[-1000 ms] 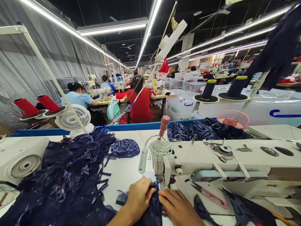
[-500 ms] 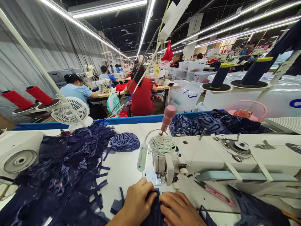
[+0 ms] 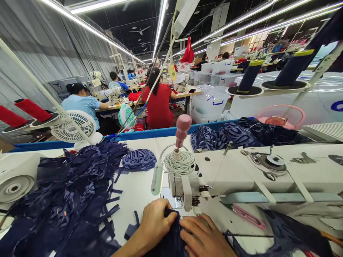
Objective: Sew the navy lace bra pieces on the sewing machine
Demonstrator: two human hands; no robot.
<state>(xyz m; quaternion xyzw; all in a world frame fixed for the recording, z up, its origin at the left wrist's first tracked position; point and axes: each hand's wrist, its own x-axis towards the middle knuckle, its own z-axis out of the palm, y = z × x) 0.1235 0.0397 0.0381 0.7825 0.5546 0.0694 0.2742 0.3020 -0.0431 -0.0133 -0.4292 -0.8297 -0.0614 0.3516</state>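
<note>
Navy cloth (image 3: 171, 239) low at the front of the tabletop (image 3: 136, 200), bunched between left hand (image 3: 154, 219) and right hand (image 3: 202, 235), just in front of the metal plate (image 3: 175, 203) of a sewing machine (image 3: 235, 175). At the left, a closed grip, pinching the cloth between thumb and curled fingers. At the right, a looser grip with fingers bent and slightly apart, touching the cloth's right side; cannot tell whether pinching it. Beyond the right hand, pink scissors (image 3: 249, 217). On top of the machine, a coil of pale cord (image 3: 180, 164) around the foot of a pink-handled tool (image 3: 183, 128). Farther left, a lace-patterned pad (image 3: 139, 160) near a large navy heap (image 3: 72, 200). Past the tabletop, a person in red (image 3: 160, 107).
</note>
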